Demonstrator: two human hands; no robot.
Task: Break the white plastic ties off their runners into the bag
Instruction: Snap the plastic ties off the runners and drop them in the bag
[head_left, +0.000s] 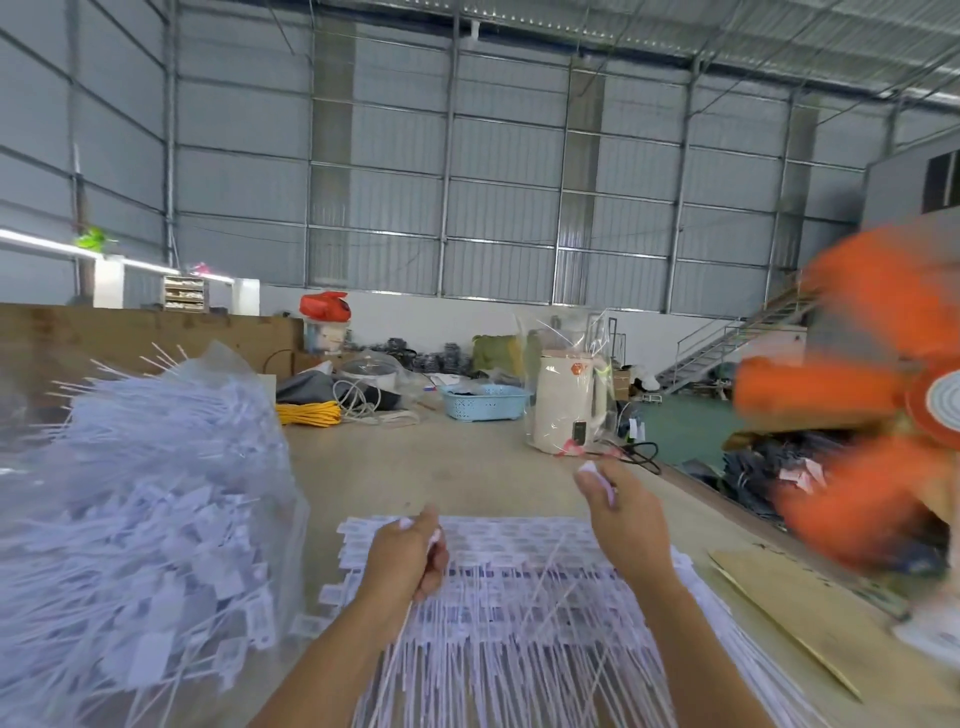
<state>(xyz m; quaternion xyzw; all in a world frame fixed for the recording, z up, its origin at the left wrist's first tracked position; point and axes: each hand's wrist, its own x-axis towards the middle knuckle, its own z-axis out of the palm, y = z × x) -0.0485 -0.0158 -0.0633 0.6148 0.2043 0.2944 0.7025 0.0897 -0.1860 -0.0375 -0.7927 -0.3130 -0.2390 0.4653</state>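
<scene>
A stack of white plastic ties on their runners (524, 597) lies flat on the table in front of me. My left hand (410, 558) is curled round a thin bunch of white tie tails above the stack. A little further out and to the right, my right hand (618, 512) pinches a small white piece between thumb and fingers. A large clear bag (145, 519) stuffed with loose white ties stands at the left, its open top bristling with tails.
An orange fan (872, 395) spins, blurred, at the right edge. Brown cardboard (810, 618) lies at the right of the stack. Farther off stand a cream kettle in plastic wrap (566, 405), a blue basket (485, 400) and yellow cable (309, 413).
</scene>
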